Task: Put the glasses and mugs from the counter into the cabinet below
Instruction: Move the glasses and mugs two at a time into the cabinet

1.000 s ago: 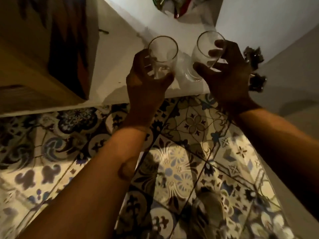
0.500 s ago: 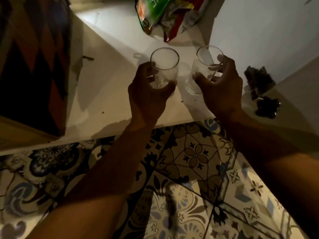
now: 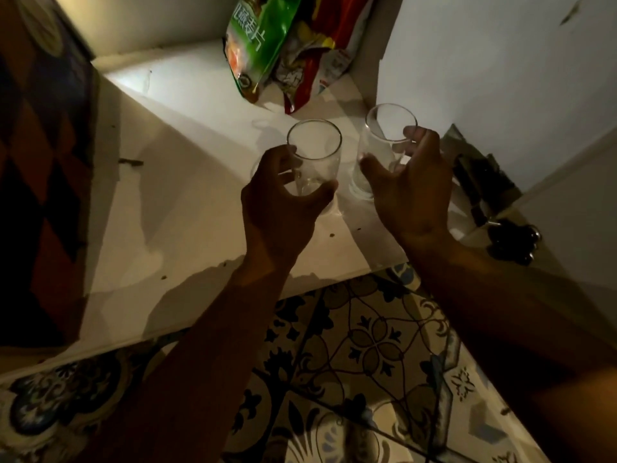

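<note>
Two clear drinking glasses are inside the open low cabinet, over its white shelf floor (image 3: pixel 187 208). My left hand (image 3: pixel 283 212) grips the left glass (image 3: pixel 314 155) from behind, thumb and fingers curled round its lower half. My right hand (image 3: pixel 410 192) holds the right glass (image 3: pixel 384 145), thumb on the near side and fingers on the far rim side. Both glasses are upright, side by side, close to the shelf; whether their bases touch it I cannot tell.
Green and red snack bags (image 3: pixel 283 51) lean at the back of the shelf. The white cabinet door (image 3: pixel 500 78) stands open on the right with a dark hinge (image 3: pixel 484 185). A dark patterned panel (image 3: pixel 43 182) is on the left. Patterned floor tiles (image 3: pixel 367 345) lie below.
Both hands have moved the glasses deeper into the cabinet and lower toward the shelf. The view has tilted up, showing more of the shelf and the snack bags.
</note>
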`<state>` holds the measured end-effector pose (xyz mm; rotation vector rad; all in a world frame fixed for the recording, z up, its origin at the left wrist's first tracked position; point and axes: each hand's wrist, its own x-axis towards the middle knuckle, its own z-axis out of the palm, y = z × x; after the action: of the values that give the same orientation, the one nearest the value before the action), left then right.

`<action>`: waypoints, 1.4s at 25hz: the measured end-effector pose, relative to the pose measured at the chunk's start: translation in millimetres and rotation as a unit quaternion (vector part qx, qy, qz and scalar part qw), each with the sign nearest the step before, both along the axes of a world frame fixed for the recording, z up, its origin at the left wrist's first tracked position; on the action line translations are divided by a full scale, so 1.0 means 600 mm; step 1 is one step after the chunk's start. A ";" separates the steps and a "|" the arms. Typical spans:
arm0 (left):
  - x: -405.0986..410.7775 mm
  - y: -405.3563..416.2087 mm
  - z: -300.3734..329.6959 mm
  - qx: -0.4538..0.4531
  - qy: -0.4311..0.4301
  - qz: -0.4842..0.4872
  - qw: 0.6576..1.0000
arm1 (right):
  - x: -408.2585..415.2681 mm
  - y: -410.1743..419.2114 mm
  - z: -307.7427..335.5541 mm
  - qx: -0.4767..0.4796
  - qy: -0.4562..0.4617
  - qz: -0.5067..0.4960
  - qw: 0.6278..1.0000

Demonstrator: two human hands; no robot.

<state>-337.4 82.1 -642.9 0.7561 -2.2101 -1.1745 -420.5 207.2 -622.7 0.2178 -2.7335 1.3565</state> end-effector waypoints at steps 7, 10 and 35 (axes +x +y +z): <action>-0.036 0.000 -0.003 -0.020 0.002 -0.031 0.999 | -0.006 0.000 -0.013 -0.011 0.001 -0.033 0.999; -0.047 0.003 -0.002 -0.015 0.004 -0.040 0.999 | -0.011 0.002 -0.026 0.010 -0.016 -0.033 0.999; -0.080 0.044 -0.031 0.010 -0.026 -0.069 0.997 | 0.002 0.014 -0.073 0.126 -0.070 -0.068 0.987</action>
<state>-385.2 108.4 -661.8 0.6580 -2.3285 -1.2588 -419.5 215.4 -666.4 -0.0513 -2.9690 1.0273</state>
